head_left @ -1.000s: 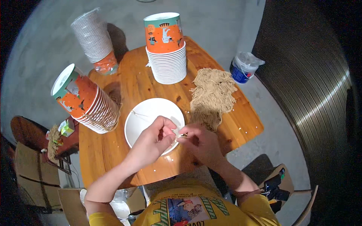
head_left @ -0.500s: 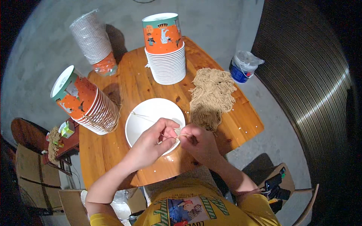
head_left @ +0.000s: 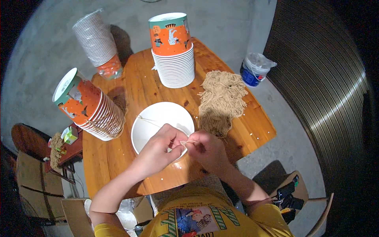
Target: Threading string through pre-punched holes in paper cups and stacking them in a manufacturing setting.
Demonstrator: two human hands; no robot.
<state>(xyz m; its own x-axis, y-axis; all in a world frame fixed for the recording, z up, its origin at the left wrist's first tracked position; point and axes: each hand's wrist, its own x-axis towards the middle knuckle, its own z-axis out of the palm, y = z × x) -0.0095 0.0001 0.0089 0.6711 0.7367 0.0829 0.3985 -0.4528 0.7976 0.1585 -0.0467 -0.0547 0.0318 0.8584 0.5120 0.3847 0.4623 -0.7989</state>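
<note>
My left hand (head_left: 160,148) and my right hand (head_left: 207,149) meet over the near right part of a white round tub (head_left: 152,118). A thin tan string (head_left: 192,141) is pinched between the fingertips of both hands, with a small loop of it showing between them. Another length of tan string lies across the far left rim of the tub and runs toward my hands. My fingers hide part of the string and the near right rim. To the right of the tub lies a heap of loose tan strings (head_left: 223,93) on the wooden table (head_left: 138,87).
Upside-down stacks of orange-and-green paper buckets stand at the back (head_left: 173,65) and left (head_left: 92,104), the left one draped with strings. Behind them is a plastic-wrapped stack (head_left: 96,41). A blue pail (head_left: 252,73) sits beyond the table's right edge. White crumbs dot the tabletop.
The fingers of my left hand have closed in more around the string, and a small loop now shows between the hands. The tub and stacks have stayed in place.
</note>
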